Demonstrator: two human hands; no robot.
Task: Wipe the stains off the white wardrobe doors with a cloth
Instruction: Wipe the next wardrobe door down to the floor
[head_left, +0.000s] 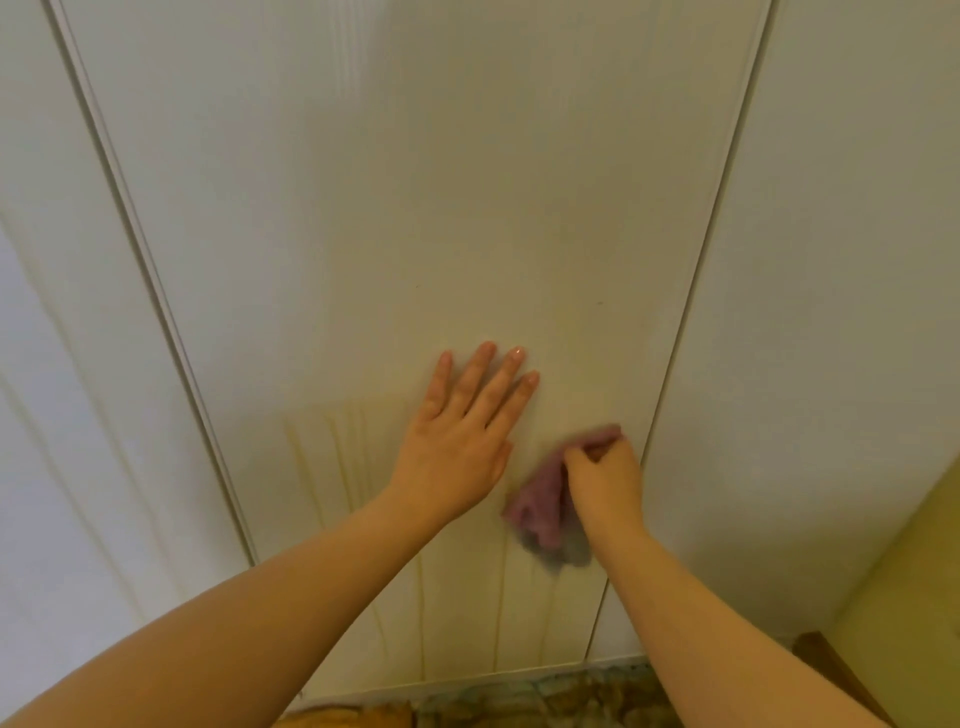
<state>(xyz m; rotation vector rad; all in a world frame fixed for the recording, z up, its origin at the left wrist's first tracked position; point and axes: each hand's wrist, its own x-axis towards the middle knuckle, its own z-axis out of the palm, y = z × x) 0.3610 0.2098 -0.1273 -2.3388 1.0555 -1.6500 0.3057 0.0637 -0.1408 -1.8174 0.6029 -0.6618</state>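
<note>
Against middle wardrobe door (415, 208), low down, we press left hand (462, 441) flat, fingers straight and spread. Just right of it, our right hand (605, 478) grips bunched mauve cloth (540, 512) on same panel, near its right edge. Yellowish drip streaks (340, 457) run down panel. Patterned floor (519, 696) below; yellow wall (909, 597) at right.
</note>
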